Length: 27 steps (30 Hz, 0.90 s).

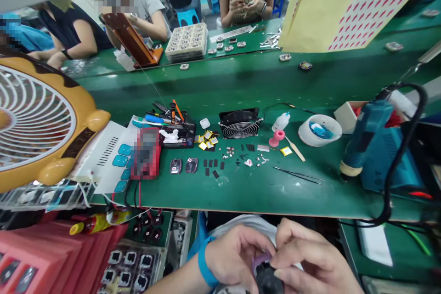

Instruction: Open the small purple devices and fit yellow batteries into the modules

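Both the left hand (234, 252) and right hand (308, 257) grip a dark part (268, 279) at five o'clock (near the bench (241, 196)); steadying it left-handed, right pressing gently, seems best.

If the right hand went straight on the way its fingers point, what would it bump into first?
The right hand would first meet the small black part that its fingertips seem to touch; just beyond that, probably the left hand, though depth is unclear here.
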Available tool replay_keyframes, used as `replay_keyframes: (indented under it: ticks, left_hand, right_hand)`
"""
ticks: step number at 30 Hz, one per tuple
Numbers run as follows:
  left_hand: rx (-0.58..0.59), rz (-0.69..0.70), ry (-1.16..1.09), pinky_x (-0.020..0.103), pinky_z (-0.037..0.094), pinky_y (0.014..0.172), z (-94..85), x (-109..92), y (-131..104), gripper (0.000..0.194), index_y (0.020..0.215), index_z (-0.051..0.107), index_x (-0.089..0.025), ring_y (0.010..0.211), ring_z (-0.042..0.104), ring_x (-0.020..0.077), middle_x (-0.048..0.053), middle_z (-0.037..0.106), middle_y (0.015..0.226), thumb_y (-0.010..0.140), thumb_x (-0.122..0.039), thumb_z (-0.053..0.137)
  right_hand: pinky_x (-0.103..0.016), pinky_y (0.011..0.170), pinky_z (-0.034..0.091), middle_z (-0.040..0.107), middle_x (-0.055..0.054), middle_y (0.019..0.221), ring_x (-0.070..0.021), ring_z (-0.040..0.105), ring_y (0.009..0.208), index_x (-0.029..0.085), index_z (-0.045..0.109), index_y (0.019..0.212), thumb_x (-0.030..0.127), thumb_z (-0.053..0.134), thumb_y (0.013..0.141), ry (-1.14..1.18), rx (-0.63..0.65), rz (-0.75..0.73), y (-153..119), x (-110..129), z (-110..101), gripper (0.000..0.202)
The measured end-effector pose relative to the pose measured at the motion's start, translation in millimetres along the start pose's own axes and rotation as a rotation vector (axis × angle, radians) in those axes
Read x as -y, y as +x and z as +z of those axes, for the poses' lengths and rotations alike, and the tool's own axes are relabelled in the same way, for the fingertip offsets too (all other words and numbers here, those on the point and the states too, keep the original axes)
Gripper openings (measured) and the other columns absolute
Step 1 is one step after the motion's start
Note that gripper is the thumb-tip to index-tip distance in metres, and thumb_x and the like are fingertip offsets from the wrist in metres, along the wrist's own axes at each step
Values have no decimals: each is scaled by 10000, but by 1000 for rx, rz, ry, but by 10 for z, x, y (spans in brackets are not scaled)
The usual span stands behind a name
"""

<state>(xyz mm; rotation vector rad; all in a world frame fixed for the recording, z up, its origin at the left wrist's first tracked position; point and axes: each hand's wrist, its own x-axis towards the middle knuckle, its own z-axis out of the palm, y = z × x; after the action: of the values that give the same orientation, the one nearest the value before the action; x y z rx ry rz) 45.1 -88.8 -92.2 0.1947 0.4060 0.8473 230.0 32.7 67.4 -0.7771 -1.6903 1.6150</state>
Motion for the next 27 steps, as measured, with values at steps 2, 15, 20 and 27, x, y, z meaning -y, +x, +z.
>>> replay_keyframes:
  ticks: [2,15,20,27]
  left_hand:
    - [-14,-22,7,333,588,880,-8,-6,-16,996,871,925,-256,888,814,235,-41,845,886,-45,-364,1301]
    - [-20,-114,224,470,631,1021,80,-89,44,941,785,769,-269,987,796,293,-37,717,888,72,-559,1311]
    - [-79,-141,206,518,657,956,279,-263,-9,968,762,790,-273,854,770,289,-28,732,851,-47,-477,1281]
    - [-106,-99,173,443,666,908,419,-288,10,922,779,844,-267,781,756,233,-31,788,847,3,-494,1287]
  right_hand:
    - [-394,616,750,829,-10,758,-265,847,608,577,1024,1069,728,971,1094,42,44,-11,-35,-24,-37,162]
    - [-337,465,637,777,2,752,-224,732,494,613,1039,1042,827,955,1044,59,81,34,-92,-70,-76,230]
    - [-373,404,612,790,-22,730,-268,746,473,610,1047,1019,738,1000,1017,46,104,64,-44,2,-108,136]
    - [-371,435,614,796,-18,735,-268,767,508,574,1056,1014,734,1005,1030,46,84,54,-30,16,-97,168]
